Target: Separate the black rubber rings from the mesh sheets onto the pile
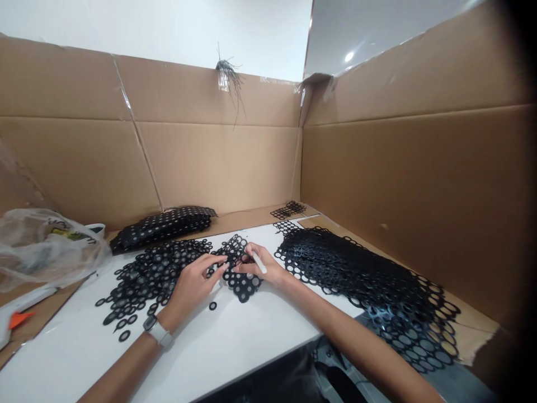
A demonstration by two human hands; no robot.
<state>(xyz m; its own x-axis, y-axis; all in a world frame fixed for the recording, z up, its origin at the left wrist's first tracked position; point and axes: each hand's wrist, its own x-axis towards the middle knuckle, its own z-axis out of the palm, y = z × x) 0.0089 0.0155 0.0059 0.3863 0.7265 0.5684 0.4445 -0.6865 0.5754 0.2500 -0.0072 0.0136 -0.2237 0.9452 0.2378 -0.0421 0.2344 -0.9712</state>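
A small piece of joined black rings (244, 290) lies on the white board between my hands. My left hand (197, 280), with a watch on its wrist, has thumb and forefinger brought together at the left edge of the piece; what they hold is too small to name. In my right hand (262, 264) is a white pen-like tool (259, 262), its tip hidden by the fingers, over the right side of the piece. Left of my left hand spreads a heap of loose black rings (155, 274). One ring (213, 305) lies alone before the piece.
A large pile of black ring netting (352, 263) covers the right side. Black dotted strips (168, 224) are stacked at the back left. Clear plastic bag (46, 252) and a white tool with an orange part (19, 319) lie far left. Cardboard walls (218, 162) stand behind and right.
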